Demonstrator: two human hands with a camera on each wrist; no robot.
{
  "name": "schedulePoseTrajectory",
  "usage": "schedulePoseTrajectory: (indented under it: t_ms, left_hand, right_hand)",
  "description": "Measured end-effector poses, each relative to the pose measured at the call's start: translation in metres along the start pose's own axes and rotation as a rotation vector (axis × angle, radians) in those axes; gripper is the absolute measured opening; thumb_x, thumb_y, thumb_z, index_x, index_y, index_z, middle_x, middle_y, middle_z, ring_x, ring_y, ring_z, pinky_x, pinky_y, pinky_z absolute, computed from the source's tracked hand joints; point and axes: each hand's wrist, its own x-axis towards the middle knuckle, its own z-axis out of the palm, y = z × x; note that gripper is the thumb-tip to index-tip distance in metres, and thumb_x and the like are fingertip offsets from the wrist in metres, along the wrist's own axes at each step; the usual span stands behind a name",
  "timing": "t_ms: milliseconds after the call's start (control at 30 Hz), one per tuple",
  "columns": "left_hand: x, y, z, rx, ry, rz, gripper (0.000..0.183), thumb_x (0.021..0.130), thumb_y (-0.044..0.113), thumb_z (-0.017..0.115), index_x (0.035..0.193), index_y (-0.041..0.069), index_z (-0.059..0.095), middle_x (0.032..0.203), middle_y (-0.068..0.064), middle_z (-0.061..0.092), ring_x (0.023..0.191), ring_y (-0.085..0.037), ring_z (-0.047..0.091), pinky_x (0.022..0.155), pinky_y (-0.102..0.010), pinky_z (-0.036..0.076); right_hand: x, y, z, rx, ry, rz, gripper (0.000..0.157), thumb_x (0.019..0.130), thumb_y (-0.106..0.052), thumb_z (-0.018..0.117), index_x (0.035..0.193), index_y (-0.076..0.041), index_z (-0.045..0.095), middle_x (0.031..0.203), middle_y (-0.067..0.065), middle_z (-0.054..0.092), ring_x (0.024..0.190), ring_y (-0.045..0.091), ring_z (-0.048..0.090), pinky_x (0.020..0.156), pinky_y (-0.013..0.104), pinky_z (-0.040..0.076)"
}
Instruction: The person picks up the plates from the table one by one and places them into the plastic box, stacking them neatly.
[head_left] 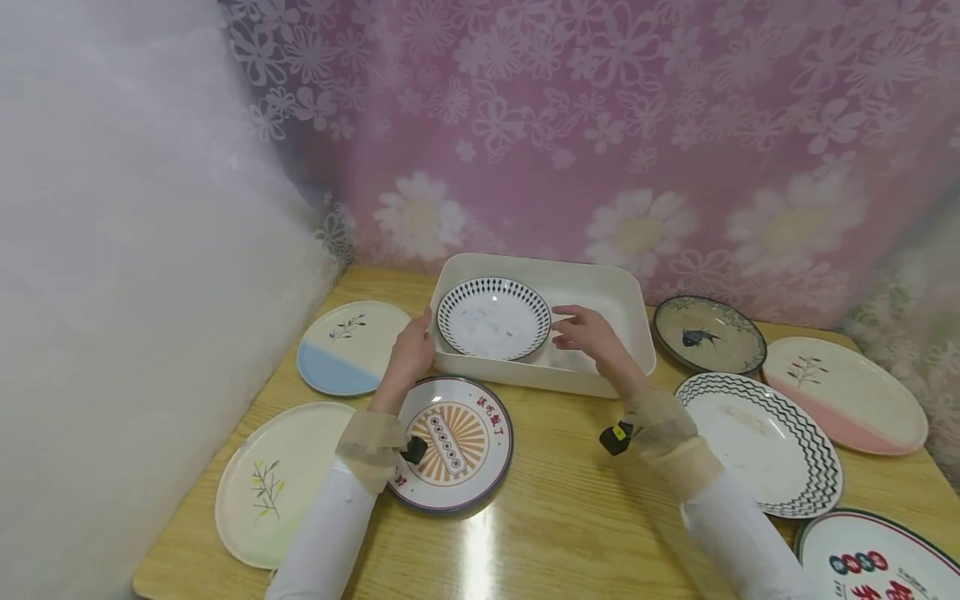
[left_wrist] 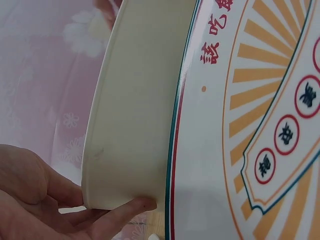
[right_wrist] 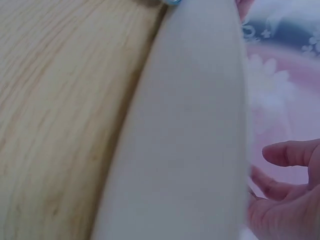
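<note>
A shallow white plate with a black diamond-patterned rim lies in the left part of a rectangular cream bin. At the bin's left end, my left hand holds the corner; the left wrist view has one finger along the lower outer wall and others at the rim. My right hand hovers over the bin, just right of the plate's rim, its thumb and fingers spread apart with nothing between them. The right wrist view shows these fingers beyond the bin's front wall.
Left of the bin lie a blue-and-cream plate and a green-and-cream plate. A sunburst plate sits before it. To the right are a fish-decorated dish, a pink-and-cream plate, a zigzag-rimmed plate and a lettered plate.
</note>
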Motion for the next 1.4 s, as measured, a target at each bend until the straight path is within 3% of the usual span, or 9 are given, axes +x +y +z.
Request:
schedulePoseTrajectory:
  t_ms: [133, 300, 533, 733, 867, 967, 1167, 1400]
  left_hand:
    - [0.002, -0.002, 0.001, 0.026, 0.009, 0.003, 0.053, 0.106, 0.006, 0.034, 0.159, 0.007, 0.030, 0.160, -0.019, 0.036, 0.144, -0.037, 0.039, 0.113, -0.051, 0.039]
    - [-0.002, 0.002, -0.001, 0.008, -0.007, -0.010, 0.053, 0.107, 0.007, 0.034, 0.160, 0.008, 0.027, 0.162, -0.018, 0.033, 0.144, -0.035, 0.039, 0.114, -0.050, 0.037]
    - [-0.002, -0.002, -0.002, -0.012, -0.011, -0.004, 0.054, 0.107, 0.007, 0.035, 0.160, 0.007, 0.028, 0.162, -0.016, 0.033, 0.130, -0.034, 0.047, 0.106, -0.049, 0.042]
    - [-0.001, -0.003, -0.002, -0.024, -0.023, 0.006, 0.054, 0.107, 0.007, 0.035, 0.160, 0.006, 0.027, 0.163, -0.017, 0.031, 0.138, -0.034, 0.043, 0.109, -0.049, 0.041]
    - [-0.001, -0.003, -0.004, -0.066, -0.036, 0.008, 0.053, 0.108, 0.008, 0.035, 0.160, 0.007, 0.027, 0.164, -0.014, 0.029, 0.146, -0.030, 0.035, 0.116, -0.047, 0.035]
    - [-0.001, -0.003, -0.006, -0.105, -0.051, -0.002, 0.053, 0.108, 0.010, 0.036, 0.160, 0.009, 0.027, 0.165, -0.012, 0.028, 0.145, -0.028, 0.037, 0.116, -0.046, 0.035]
    - [-0.002, -0.002, -0.008, -0.096, -0.052, -0.005, 0.054, 0.107, 0.011, 0.040, 0.160, 0.010, 0.029, 0.162, -0.012, 0.035, 0.129, -0.030, 0.051, 0.096, -0.043, 0.049]
    - [-0.006, -0.011, -0.015, -0.038, 0.034, 0.034, 0.048, 0.106, 0.016, 0.050, 0.151, 0.004, 0.045, 0.143, -0.019, 0.057, 0.125, -0.034, 0.061, 0.101, -0.046, 0.053]
  right_hand:
    - [-0.020, -0.015, -0.002, -0.007, 0.008, -0.115, 0.044, 0.107, -0.014, 0.046, 0.148, 0.003, 0.046, 0.136, 0.032, 0.056, 0.117, 0.045, 0.062, 0.100, 0.047, 0.054]
    - [-0.049, -0.028, 0.006, -0.037, 0.005, -0.198, 0.037, 0.108, -0.014, 0.048, 0.141, 0.001, 0.055, 0.125, 0.026, 0.064, 0.107, 0.041, 0.067, 0.093, 0.045, 0.058]
    - [-0.071, -0.021, 0.028, -0.089, -0.020, -0.267, 0.027, 0.105, -0.009, 0.053, 0.127, 0.001, 0.064, 0.108, 0.024, 0.069, 0.087, 0.037, 0.072, 0.077, 0.042, 0.062]
    - [-0.076, -0.006, 0.049, -0.134, -0.079, -0.207, 0.023, 0.104, -0.008, 0.056, 0.122, 0.002, 0.065, 0.104, 0.026, 0.068, 0.077, 0.035, 0.072, 0.070, 0.047, 0.062]
    - [-0.072, 0.006, 0.061, -0.216, -0.131, -0.154, 0.025, 0.102, -0.007, 0.059, 0.124, 0.005, 0.063, 0.101, 0.022, 0.069, 0.070, 0.028, 0.072, 0.064, 0.040, 0.063]
    - [-0.069, 0.013, 0.070, -0.244, -0.185, -0.119, 0.027, 0.100, -0.005, 0.061, 0.123, 0.008, 0.062, 0.096, 0.018, 0.069, 0.065, 0.027, 0.072, 0.060, 0.036, 0.062]
    - [-0.065, 0.023, 0.086, -0.208, -0.287, -0.007, 0.033, 0.098, -0.008, 0.066, 0.126, 0.008, 0.059, 0.093, 0.014, 0.071, 0.061, 0.024, 0.071, 0.056, 0.034, 0.060]
    - [-0.060, 0.029, 0.096, -0.163, -0.283, 0.010, 0.027, 0.095, 0.000, 0.065, 0.121, 0.009, 0.059, 0.092, 0.015, 0.072, 0.059, 0.020, 0.070, 0.057, 0.032, 0.060]
